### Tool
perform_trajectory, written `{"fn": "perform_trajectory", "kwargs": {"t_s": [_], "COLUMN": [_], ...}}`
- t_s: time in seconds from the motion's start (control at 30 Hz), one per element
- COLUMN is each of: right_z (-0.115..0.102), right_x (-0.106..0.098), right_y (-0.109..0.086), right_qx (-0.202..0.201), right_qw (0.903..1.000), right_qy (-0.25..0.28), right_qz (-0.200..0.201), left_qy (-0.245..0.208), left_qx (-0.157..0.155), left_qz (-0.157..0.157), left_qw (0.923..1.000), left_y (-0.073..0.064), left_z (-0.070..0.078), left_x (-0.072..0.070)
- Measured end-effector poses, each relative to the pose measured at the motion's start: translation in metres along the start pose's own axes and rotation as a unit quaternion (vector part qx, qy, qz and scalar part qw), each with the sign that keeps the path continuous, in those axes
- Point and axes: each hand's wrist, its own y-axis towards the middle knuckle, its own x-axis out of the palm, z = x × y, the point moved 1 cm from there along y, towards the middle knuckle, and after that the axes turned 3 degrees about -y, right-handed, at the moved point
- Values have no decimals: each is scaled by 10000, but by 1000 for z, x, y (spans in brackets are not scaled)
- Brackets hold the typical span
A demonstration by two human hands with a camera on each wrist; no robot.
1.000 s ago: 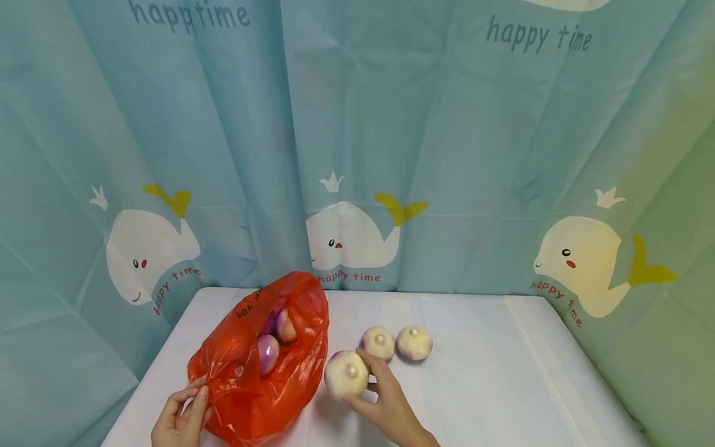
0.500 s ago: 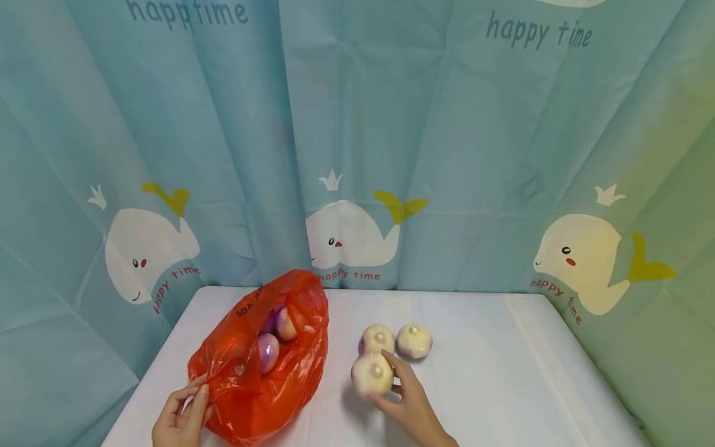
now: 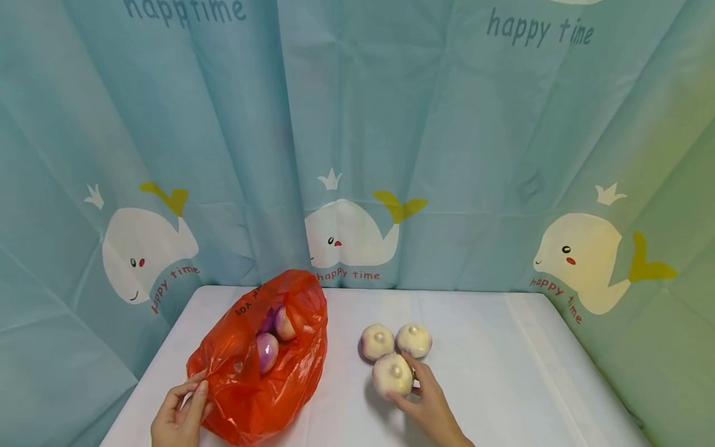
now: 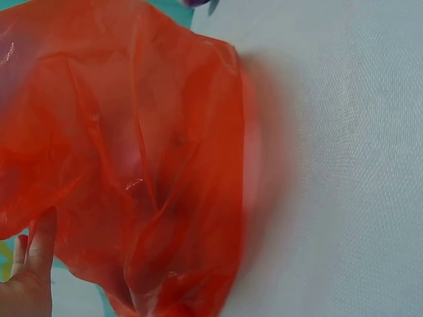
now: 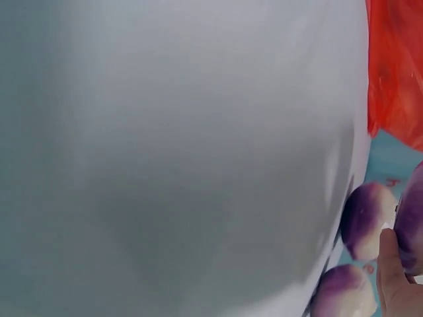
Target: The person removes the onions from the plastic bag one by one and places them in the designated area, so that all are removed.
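My right hand [image 3: 427, 397] holds a round white onion [image 3: 393, 376] with a small nub and purple shading, thumb and fingers at its right side. Its shadow falls on the table to the lower left. Just behind sit two similar onions, one at left [image 3: 377, 342] and one at right [image 3: 414, 340], side by side. In the right wrist view, purple shows on the held onion [image 5: 413, 224]. My left hand [image 3: 180, 415] pinches the edge of a red plastic bag [image 3: 285, 394], whose opening shows several onions [image 3: 268, 352] inside. The rest of the bag's inside is hidden.
A white-covered table [image 3: 491, 385] lies under everything. Behind it and at both sides hangs a blue-green curtain [image 3: 475, 155] printed with whales; the table's back edge meets it.
My right hand has moved right with the onion, from beside the bag to in front of the two onions. My left hand keeps its pinch on the bag, nearly still.
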Motion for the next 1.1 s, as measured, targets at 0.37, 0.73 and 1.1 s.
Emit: {"fn": "perform_trajectory", "kwargs": {"t_s": [0.37, 0.73, 1.1], "right_z": [17, 32, 41], "right_x": [-23, -55, -69], "right_y": [-3, 11, 9], "right_qx": [27, 690, 1367], "right_qw": [9985, 9952, 9874], "right_qy": [-417, -656, -750], "right_qz": [346, 235, 275], "left_qy": [-45, -9, -348], "left_qx": [65, 61, 50], "left_qz": [-17, -21, -70], "left_qw": [10000, 10000, 9994], "left_y": [-1, -2, 0], "left_z": [-1, 0, 1], "left_x": [-1, 1, -1]}}
